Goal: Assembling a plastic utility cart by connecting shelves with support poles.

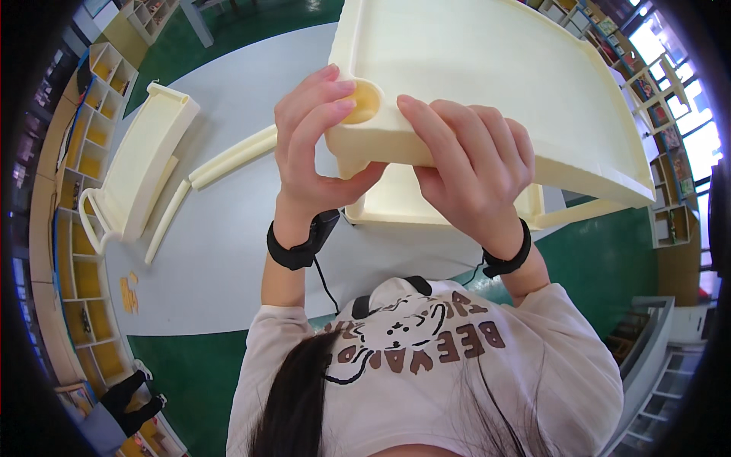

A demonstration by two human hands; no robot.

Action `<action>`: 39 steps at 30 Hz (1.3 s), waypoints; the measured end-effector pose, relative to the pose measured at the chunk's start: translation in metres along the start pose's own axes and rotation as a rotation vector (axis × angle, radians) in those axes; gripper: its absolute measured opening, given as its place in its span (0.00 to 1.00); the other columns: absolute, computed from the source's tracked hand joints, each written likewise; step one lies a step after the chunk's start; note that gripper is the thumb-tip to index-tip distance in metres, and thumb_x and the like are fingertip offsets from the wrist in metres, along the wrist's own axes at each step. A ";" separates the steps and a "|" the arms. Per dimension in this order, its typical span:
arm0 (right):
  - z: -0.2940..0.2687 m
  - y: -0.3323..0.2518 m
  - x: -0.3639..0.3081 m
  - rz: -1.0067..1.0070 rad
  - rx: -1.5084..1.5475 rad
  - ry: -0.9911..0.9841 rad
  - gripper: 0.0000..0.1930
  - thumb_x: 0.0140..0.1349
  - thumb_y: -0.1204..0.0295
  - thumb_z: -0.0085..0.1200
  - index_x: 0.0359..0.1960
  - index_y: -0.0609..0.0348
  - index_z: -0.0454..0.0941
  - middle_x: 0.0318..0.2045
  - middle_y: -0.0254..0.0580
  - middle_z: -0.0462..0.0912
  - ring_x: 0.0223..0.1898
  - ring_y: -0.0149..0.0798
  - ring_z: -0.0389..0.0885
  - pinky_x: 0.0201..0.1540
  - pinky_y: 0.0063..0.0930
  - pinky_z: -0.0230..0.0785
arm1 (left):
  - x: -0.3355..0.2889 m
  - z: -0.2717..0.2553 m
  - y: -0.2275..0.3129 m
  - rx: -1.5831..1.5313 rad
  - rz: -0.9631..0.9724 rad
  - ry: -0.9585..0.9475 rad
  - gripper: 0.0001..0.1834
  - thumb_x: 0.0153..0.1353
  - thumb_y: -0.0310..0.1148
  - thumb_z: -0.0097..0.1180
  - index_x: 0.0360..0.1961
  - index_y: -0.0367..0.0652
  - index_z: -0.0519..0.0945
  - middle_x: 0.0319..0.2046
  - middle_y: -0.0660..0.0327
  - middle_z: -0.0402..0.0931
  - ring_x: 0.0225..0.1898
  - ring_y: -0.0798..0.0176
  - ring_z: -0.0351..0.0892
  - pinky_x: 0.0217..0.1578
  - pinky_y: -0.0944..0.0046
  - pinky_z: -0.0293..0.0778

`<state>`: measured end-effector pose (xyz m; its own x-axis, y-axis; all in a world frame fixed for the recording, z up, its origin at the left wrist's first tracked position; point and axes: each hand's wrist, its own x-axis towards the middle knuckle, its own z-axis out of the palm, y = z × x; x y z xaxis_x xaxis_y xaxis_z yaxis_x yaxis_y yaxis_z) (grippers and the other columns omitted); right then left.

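Note:
A large cream plastic shelf tray (487,61) with a raised rim fills the upper right, close to me. My left hand (308,148) is closed around its near left corner, fingers over a round socket (363,103) and thumb beneath. On the tray's near edge, my right hand (480,156) grips the rim, its fingers on top and thumb curled below. Under the upper tray, part of a second cream tray (403,206) shows between my hands. What joins the two is mostly hidden.
On the grey-white table (228,266), cream tubes (232,156) lie to the left. Beyond them stands a narrower cream tray (152,145) with a curved handle (91,221). Small tan pieces (128,295) lie near the left edge. Cubby shelves (91,286) line the room's left side.

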<state>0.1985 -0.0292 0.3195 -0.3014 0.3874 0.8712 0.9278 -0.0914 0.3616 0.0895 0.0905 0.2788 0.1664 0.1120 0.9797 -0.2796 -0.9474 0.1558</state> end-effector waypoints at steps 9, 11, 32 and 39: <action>-0.005 0.002 0.000 0.009 -0.036 -0.058 0.14 0.40 0.70 0.49 0.32 0.50 0.76 0.19 0.27 0.69 0.18 0.24 0.66 0.18 0.13 0.51 | -0.007 0.021 -0.006 0.102 0.065 0.223 0.27 0.32 0.31 0.65 0.35 0.47 0.64 0.36 0.59 0.71 0.38 0.55 0.73 0.35 0.65 0.60; -0.005 0.002 -0.001 0.010 -0.029 -0.056 0.13 0.40 0.69 0.50 0.32 0.50 0.76 0.19 0.26 0.69 0.17 0.23 0.66 0.18 0.13 0.51 | -0.008 0.019 -0.004 0.141 0.064 0.223 0.26 0.34 0.34 0.65 0.34 0.47 0.64 0.34 0.61 0.72 0.36 0.58 0.74 0.33 0.67 0.58; -0.043 0.014 -0.023 0.037 -0.030 0.034 0.23 0.45 0.64 0.53 0.46 0.30 0.66 0.43 0.26 0.66 0.46 0.31 0.64 0.54 0.44 0.41 | -0.020 0.002 -0.028 -0.023 -0.108 0.076 0.36 0.36 0.32 0.65 0.45 0.45 0.57 0.48 0.52 0.58 0.51 0.48 0.58 0.52 0.52 0.56; -0.146 0.125 -0.112 0.442 -0.343 0.046 0.29 0.33 0.56 0.60 0.42 0.49 0.71 0.43 0.35 0.67 0.46 0.39 0.63 0.51 0.40 0.43 | -0.004 -0.001 -0.032 0.131 -0.054 0.084 0.34 0.39 0.32 0.62 0.46 0.46 0.54 0.49 0.50 0.57 0.52 0.49 0.57 0.54 0.53 0.54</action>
<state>0.3157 -0.2183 0.3155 0.0838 0.2046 0.9753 0.8455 -0.5325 0.0391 0.0967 0.1207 0.2697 0.0965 0.1837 0.9782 -0.1459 -0.9696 0.1965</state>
